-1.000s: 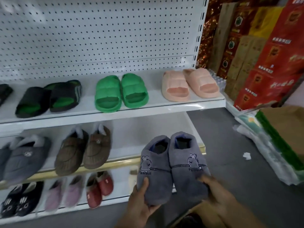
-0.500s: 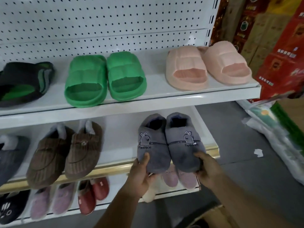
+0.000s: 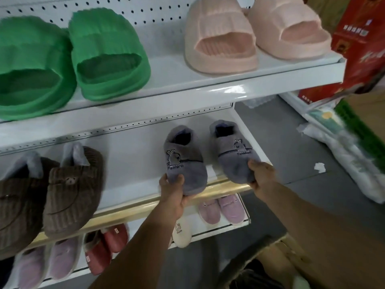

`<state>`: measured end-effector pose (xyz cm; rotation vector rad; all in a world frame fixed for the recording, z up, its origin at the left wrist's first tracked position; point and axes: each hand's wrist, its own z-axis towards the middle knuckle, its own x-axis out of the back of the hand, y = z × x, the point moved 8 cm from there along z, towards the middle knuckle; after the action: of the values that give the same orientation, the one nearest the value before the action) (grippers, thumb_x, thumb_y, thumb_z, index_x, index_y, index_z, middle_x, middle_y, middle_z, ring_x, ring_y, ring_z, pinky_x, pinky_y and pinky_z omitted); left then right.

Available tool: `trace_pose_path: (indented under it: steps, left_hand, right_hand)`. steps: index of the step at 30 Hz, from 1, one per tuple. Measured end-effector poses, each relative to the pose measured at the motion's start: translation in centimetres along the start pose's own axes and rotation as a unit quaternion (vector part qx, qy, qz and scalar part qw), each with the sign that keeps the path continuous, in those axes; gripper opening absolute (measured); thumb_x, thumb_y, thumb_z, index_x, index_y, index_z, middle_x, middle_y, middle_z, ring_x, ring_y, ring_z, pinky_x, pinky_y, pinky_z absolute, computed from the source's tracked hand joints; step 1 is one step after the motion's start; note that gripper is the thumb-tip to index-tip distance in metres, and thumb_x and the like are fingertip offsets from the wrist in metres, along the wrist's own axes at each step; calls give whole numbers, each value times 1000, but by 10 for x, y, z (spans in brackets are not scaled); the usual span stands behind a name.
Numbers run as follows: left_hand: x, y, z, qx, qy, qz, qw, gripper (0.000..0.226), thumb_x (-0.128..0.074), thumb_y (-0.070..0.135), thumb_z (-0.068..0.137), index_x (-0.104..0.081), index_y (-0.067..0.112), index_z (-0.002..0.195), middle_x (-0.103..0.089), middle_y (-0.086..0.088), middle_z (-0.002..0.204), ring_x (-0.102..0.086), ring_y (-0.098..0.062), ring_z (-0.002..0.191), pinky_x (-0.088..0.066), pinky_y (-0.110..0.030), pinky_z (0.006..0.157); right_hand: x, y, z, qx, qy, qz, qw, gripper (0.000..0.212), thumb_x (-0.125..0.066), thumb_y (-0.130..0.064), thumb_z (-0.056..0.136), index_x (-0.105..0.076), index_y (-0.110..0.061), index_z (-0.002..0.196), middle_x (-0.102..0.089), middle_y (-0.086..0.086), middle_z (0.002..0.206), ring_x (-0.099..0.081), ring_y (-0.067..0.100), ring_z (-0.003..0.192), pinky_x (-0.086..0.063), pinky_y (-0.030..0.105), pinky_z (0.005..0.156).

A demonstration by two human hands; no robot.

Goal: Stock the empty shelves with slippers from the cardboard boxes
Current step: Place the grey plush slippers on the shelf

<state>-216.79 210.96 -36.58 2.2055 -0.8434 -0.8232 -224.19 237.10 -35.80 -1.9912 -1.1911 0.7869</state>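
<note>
We see two grey slippers at centre frame, on the middle shelf point(image 3: 133, 155), toes at its gold front edge point(image 3: 125, 213). Left hand point(image 3: 174, 193) grips the toe of the left slipper point(image 3: 184, 161), thumb on top, fingers curled under. Right hand point(image 3: 261, 174) grips the toe of the right slipper point(image 3: 234, 151), thumb on top, fingers wrapped round the side. Both slippers are fuzzy grey, closed-toe, with a small rabbit badge and a dark seam line; dark openings point at the back wall. There is a gap between the two, not touching.

Right slipper sits close to the shelf's right end. Bare white shelf lies between the left slipper and the brown slippers point(image 3: 73, 188) at lower left.

Upper shelf point(image 3: 229, 90) overhangs, carrying green slides point(image 3: 108, 57) at upper left and pink slides point(image 3: 220, 38) at upper right. Bottom shelf holds lilac slippers point(image 3: 220, 207), a cream one point(image 3: 181, 231) and red ones point(image 3: 104, 247). A cardboard box point(image 3: 277, 259) sits at lower right, and red cartons point(image 3: 362, 38) at far right.
</note>
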Motion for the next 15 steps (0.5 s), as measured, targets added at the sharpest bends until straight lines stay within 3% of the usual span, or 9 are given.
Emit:
trace_pose_path:
  steps: [4,6,10,12,15]
  left_hand:
    - [1,0,-2,4,0,67,998,35,-52,12,100,-43,18,134,-55,-8,135,-59,-33,117,-57,-42,67]
    - [0,-4,-4,13,-13,99,995,37,-53,12,100,-43,21,134,-54,-8,137,-59,-32,117,-57,-41,72]
    - [-8,-13,-14,57,-46,165,984,46,-55,16,99,-41,28,141,-54,-9,135,-62,-27,101,-55,-39,86]
    - [-10,-18,-19,71,-49,193,977,46,-56,22,99,-42,32,141,-53,-6,134,-58,-25,100,-56,-39,83]
    - [-9,-18,-26,64,-28,188,980,44,-58,24,98,-44,30,139,-54,-5,130,-58,-25,104,-55,-38,77]
  right_hand:
    - [4,-4,5,23,-18,-6,1000,32,-58,6,88,-50,-17,108,-59,8,97,-57,18,75,-50,27,61]
    - [4,-4,6,28,-28,-29,999,37,-56,9,87,-47,-17,110,-57,9,107,-56,20,88,-48,25,66]
    - [14,0,-1,24,-24,-63,997,39,-58,1,87,-50,-22,117,-53,5,132,-49,15,110,-41,29,97]
    - [19,3,-8,16,-33,-91,995,35,-60,-5,86,-52,-18,118,-50,4,139,-47,16,118,-35,33,107]
    - [27,7,-16,12,-40,-85,996,55,-63,-5,85,-50,-17,137,-51,2,136,-49,19,121,-36,38,111]
